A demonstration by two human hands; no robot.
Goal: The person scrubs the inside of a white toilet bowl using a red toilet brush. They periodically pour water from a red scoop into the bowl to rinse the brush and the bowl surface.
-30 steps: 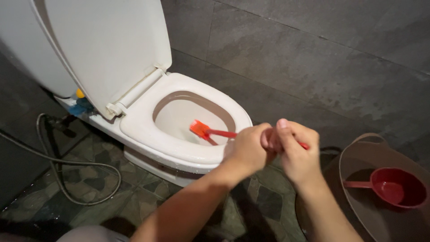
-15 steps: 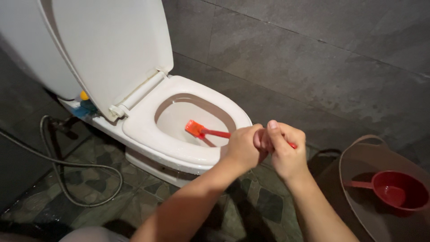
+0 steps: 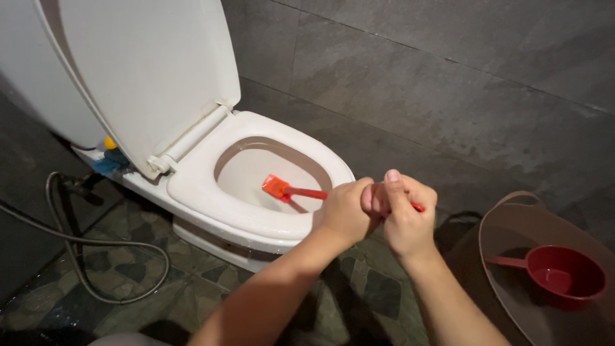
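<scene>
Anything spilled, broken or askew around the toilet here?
Nothing stands out. Both hands, left hand and right hand, grip the red plastic brush inside the white toilet bowl; its lid stands upright.

A red toilet brush (image 3: 289, 189) — flat head down inside the white toilet bowl (image 3: 256, 170) — handle slanting outward.

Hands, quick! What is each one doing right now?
Left hand: closed around the red brush handle.
Right hand: closed around the same handle, further back; brush head inside the toilet bowl.
</scene>
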